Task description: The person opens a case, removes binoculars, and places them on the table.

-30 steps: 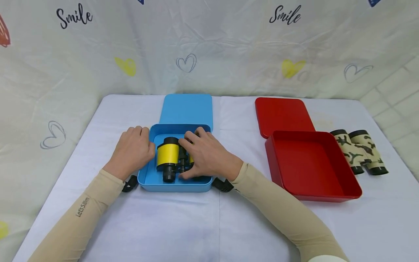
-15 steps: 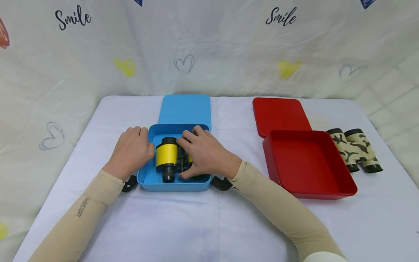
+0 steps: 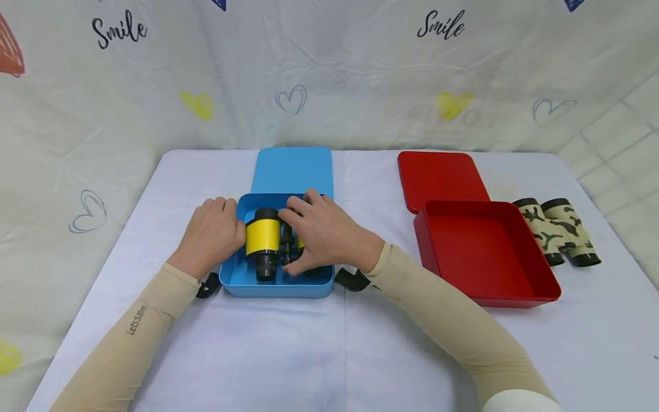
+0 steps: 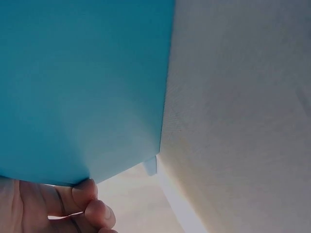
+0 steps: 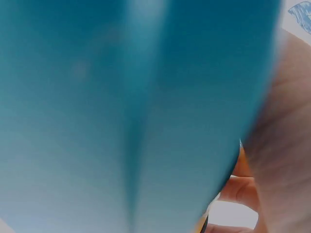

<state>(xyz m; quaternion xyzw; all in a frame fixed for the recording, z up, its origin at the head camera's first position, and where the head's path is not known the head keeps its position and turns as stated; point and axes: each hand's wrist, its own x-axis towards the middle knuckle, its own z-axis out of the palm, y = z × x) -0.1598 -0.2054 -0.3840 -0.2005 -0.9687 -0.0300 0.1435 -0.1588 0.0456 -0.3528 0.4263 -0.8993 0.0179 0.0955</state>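
Yellow and black binoculars (image 3: 264, 236) are inside the light blue box (image 3: 278, 290), eyepieces toward me. My right hand (image 3: 332, 232) grips their right barrel, which is mostly hidden beneath the palm. At the box's left wall, my left hand (image 3: 210, 236) holds the rim. The left wrist view shows fingertips (image 4: 85, 193) at the rim of the blue wall (image 4: 73, 97). Box wall (image 5: 121, 121) fills most of the right wrist view, with the right hand's fingers (image 5: 240, 191) partly visible past its edge.
A blue lid (image 3: 293, 170) lies behind the blue box. To the right stands an open red box (image 3: 489, 252), its red lid (image 3: 440, 177) behind it. Camouflage binoculars (image 3: 558, 232) lie beside the red box. A printed sheet (image 3: 370, 74) hangs behind the table.
My right hand and the yellow binoculars have shifted slightly upward in the head view relative to the blue box. The left hand keeps its place at the rim.
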